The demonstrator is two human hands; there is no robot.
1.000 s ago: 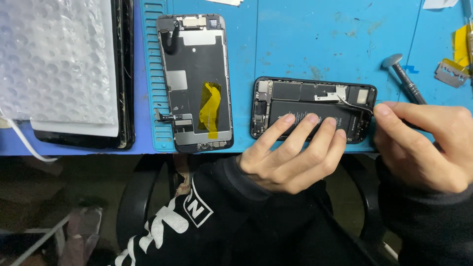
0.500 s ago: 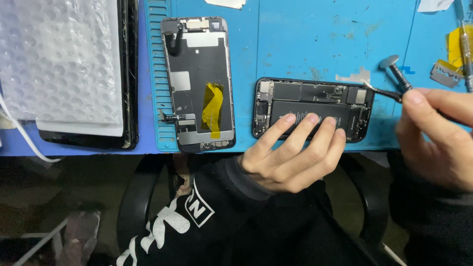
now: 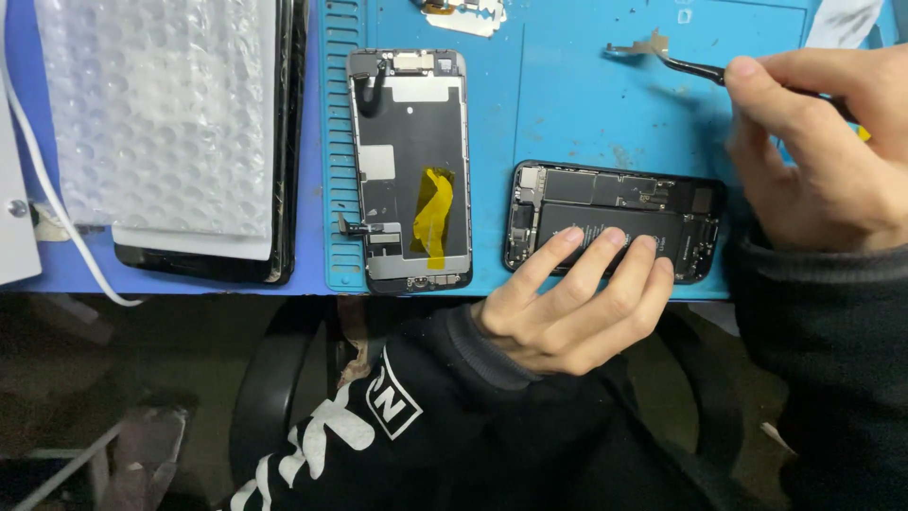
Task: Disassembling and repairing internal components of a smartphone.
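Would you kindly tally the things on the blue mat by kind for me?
Opened phone bodies: 1, under the left hand - phone body
Detached screen assemblies: 1 - screen assembly
Tweezers: 1, in the right hand - tweezers
Small metal brackets: 1, in the tweezers' tips - bracket
Total: 4

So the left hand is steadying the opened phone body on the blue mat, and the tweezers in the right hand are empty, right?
Not quite. In the head view the tweezers in the right hand grip a small metal bracket at their tips, above the blue mat. The left hand does rest its fingers on the opened phone body.
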